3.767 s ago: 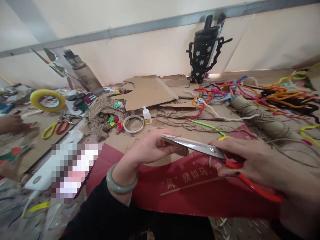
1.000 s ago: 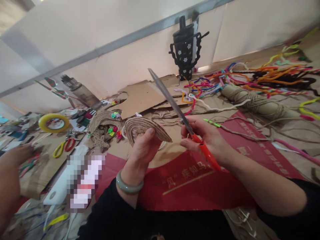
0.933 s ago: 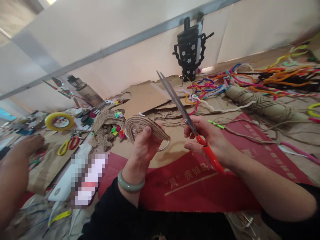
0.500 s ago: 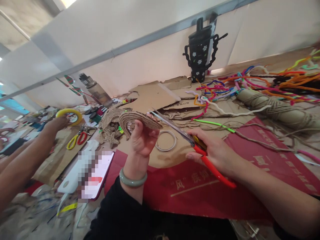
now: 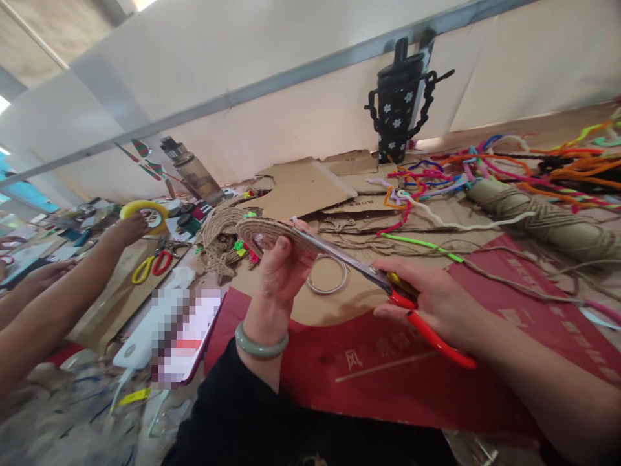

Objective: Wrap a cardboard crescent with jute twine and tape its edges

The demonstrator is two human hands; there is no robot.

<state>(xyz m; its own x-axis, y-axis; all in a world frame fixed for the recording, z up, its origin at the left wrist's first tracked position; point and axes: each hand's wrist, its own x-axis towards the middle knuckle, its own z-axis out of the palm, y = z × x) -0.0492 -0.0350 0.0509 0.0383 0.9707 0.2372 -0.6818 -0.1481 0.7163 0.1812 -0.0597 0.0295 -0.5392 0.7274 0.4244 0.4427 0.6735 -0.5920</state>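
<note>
My left hand grips a curved piece wrapped in rows of brown twine, tilted up off the table. In my right hand is a pair of scissors with red and yellow handles. Its blades point left and lie against the right side of the twine-wrapped piece; whether they touch a strand I cannot tell. Below the piece, a ring of tape or wire rests on cardboard. Behind it lie another twine-covered arc and a twine star.
A red printed cardboard sheet lies in front of me. Pipe cleaners, a twine roll and a black tumbler stand or lie behind. At left are a phone, pliers and a co-worker's hand at yellow tape.
The scissors have come onto the twine-wrapped piece, their blades now closer together. My left hand has turned the piece flatter. The view has shifted slightly.
</note>
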